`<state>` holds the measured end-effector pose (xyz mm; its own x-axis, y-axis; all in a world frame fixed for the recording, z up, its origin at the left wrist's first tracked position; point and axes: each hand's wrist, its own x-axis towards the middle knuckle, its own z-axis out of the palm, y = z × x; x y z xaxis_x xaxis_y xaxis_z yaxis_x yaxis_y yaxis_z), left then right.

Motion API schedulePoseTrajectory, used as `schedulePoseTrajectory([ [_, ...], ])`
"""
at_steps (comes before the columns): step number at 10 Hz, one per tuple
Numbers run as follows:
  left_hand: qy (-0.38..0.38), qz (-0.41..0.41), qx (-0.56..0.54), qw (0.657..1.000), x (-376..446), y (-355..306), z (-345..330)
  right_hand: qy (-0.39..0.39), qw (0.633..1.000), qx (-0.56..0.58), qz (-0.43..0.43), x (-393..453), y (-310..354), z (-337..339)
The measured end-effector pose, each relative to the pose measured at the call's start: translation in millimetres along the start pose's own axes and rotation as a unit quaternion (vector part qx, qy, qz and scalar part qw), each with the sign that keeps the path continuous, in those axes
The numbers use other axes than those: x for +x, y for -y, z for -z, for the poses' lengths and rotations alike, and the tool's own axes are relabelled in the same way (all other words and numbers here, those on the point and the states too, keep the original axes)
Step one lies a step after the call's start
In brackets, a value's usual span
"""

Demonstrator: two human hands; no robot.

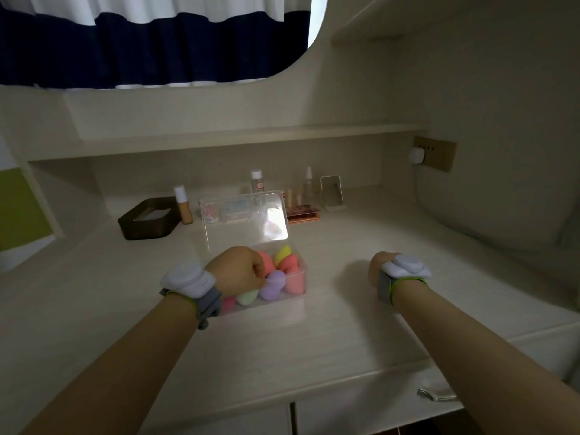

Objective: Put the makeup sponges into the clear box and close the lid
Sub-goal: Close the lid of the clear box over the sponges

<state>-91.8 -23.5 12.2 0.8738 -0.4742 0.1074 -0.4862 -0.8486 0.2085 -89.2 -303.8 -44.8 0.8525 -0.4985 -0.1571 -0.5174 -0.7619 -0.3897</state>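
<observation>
The makeup sponges (276, 277) are already lying inside the clear box (299, 285) on the table (282, 334). The left hand (238, 271) is pinching a purple one. The right hand (381, 271) is curling, holding nothing visible. The lid (248, 218) is standing open; closing is what remains.

sponges (282, 271) pink, yellow, purple, pale green | box (301, 277) clear | basket (147, 222) dark brown | curtain (141, 42) navy-white striped

the clear box (295, 301) sits mid-counter (314, 340), its lid (248, 218) raised at the rear side, makeup sponges (276, 285) inside. along the counter's rear edge, left to right: basket (147, 222), bottle (183, 205), organizer (219, 211), palette (303, 216), mirror (332, 193).
</observation>
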Motion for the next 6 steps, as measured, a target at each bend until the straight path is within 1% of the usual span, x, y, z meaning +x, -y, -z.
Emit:
schedulePoseTrajectory([
  [1, -0.002, 0.0, -0.003, 1.0, -0.5, 0.8, -0.4, -0.02, 1.0, 0.012, 0.007, 12.1, 3.1, -9.8],
  [2, -0.013, -0.007, -0.002, 1.0, -1.6, 1.7, -0.9, -0.031, 0.999, -0.022, 0.015, 4.5, 4.4, -1.8],
  [3, -0.021, -0.012, -0.003, 1.0, -2.6, 3.6, -1.4, -0.035, 0.999, -0.024, 0.013, 5.2, 5.0, -2.3],
  [4, -0.022, -0.01, -0.005, 1.0, -3.7, 4.5, -0.7, -0.035, 0.999, 0.004, 0.013, 5.8, 6.7, -3.6],
  [5, -0.024, -0.012, -0.006, 1.0, -4.6, 7.1, -1.1, -0.026, 0.999, -0.014, 0.021, 2.3, 9.2, -4.0],
  [6, -0.028, -0.006, -0.006, 1.0, -5.5, 10.9, -1.7, -0.034, 0.999, -0.014, 0.026, 1.0, 10.2, -4.9],
])
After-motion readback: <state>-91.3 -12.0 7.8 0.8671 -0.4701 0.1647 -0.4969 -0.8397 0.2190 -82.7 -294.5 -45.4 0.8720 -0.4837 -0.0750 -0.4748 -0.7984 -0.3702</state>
